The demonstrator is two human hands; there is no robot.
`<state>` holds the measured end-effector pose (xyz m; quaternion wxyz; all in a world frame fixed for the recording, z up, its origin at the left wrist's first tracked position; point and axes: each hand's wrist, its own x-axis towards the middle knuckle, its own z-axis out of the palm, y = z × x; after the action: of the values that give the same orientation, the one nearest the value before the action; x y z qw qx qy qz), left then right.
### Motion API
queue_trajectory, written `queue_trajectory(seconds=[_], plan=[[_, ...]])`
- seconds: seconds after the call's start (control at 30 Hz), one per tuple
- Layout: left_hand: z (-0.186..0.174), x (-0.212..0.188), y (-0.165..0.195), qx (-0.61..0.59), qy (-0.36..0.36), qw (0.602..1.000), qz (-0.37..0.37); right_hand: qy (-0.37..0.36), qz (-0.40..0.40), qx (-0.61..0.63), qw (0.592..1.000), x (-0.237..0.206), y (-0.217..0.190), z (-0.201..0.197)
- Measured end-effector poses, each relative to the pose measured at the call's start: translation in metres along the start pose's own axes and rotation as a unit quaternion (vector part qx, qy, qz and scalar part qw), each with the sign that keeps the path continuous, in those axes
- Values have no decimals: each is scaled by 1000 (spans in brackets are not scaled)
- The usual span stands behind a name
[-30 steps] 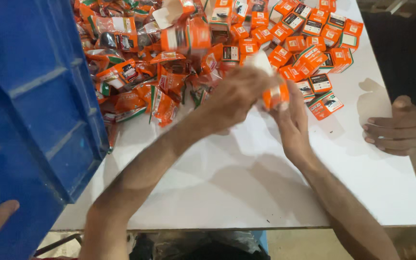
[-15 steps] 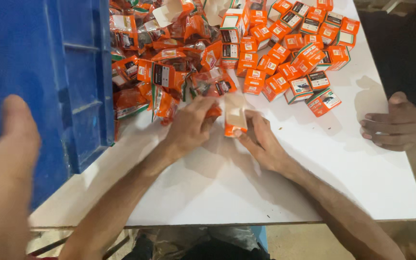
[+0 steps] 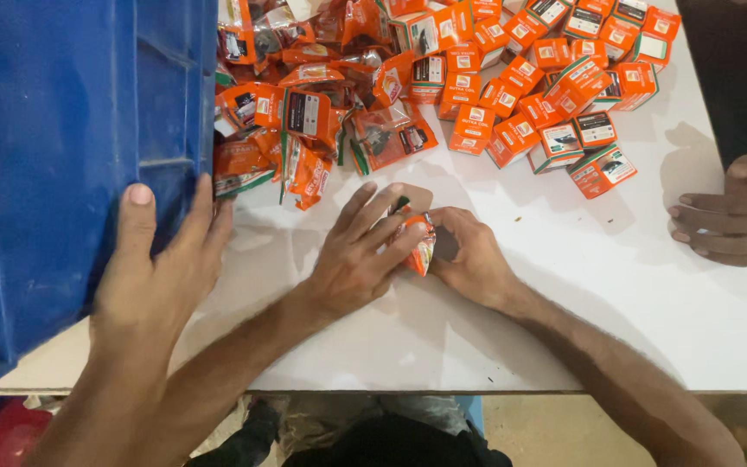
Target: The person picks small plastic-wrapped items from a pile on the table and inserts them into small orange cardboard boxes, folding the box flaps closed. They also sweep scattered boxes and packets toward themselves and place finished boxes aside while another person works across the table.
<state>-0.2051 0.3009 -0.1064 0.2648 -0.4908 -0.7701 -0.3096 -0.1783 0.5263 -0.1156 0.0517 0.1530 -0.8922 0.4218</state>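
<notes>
**Both hands close on one orange packet at mid-bench**

The left hand and right hand meet on a small orange packet, each grip closed around it just above the white bench. Behind it lie a heap of orange pouches and a cluster of small orange boxes. Another person's hand presses against a blue crate at the left; a further hand rests at the right edge.

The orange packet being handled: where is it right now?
In the head view it sits mid-table, the orange packet pinched between the left hand and right hand, just below the pile of orange packets and boxes.
</notes>
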Motion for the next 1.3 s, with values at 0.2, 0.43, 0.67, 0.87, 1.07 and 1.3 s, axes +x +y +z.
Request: queue_trajectory(seconds=[0.2,0.43,0.67,0.87,1.07,1.3], plan=[[10,5,16,19,11,991,-134,-10,-3,-12,1000,-2,1,0],[19,11,12,-221,57,869,-439,16,-73,-44,996,-3,-2,3],[32,18,-6,-342,20,819,-461,62,-22,28,997,-9,-3,6],[18,7,-13,-472,-28,741,-477,53,-190,-138,971,-7,-9,4],[15,8,-34,-582,-36,640,-501,64,-187,-152,968,-7,-14,4],[16,10,-10,-229,36,928,-293,63,-134,-63,987,-10,-11,9]])
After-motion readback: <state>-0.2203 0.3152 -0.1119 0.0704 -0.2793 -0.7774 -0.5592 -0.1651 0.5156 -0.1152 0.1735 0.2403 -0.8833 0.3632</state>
